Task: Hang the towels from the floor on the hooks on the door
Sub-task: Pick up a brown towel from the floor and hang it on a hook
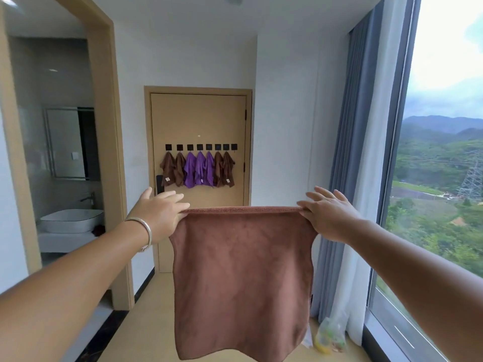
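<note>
While both arms reach forward in the head view, the left hand [159, 210] pinches the top left corner of a brown towel [243, 278] and the right hand [330, 212] pinches the top right corner, the other fingers of each grip stretched out straight. Held taut along its upper edge, the towel hangs flat in mid-air between them, well short of the door [198, 118]. On that door a row of black hooks [201, 147] carries seven towels: brown ones [170, 169] at the ends, purple ones [198, 169] in the middle; the rightmost hook is bare. A bracelet [146, 231] circles the left wrist. Left, a doorway shows a basin [72, 220]; right, a curtain [350, 152] flanks a window [441, 152].
</note>
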Demonstrator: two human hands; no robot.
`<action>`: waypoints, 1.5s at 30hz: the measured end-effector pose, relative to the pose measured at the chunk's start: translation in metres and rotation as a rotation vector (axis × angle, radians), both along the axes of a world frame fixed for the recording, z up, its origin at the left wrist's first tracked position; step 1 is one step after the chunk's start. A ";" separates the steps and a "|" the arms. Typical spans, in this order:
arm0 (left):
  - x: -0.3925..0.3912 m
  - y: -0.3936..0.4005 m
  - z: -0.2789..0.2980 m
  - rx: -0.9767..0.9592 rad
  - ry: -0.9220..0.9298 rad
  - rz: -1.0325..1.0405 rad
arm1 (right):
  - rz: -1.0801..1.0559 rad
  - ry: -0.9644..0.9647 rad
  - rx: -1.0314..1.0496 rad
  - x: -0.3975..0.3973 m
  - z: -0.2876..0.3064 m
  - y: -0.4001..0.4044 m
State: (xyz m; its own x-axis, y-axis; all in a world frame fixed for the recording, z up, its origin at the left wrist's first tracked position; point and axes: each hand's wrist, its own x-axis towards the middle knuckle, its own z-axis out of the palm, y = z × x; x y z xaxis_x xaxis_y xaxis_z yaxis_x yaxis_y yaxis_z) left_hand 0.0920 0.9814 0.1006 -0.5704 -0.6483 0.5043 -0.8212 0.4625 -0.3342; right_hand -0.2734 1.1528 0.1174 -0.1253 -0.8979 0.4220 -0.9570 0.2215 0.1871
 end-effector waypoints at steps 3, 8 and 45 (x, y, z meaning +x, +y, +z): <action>0.000 -0.039 -0.001 -0.007 -0.001 0.028 | 0.010 0.018 0.003 -0.002 0.003 -0.040; -0.009 -0.111 0.001 -0.011 -0.014 0.071 | 0.041 0.034 -0.012 -0.017 0.008 -0.120; -0.114 -0.731 0.020 0.008 -0.096 0.059 | -0.050 0.038 0.054 -0.102 0.018 -0.747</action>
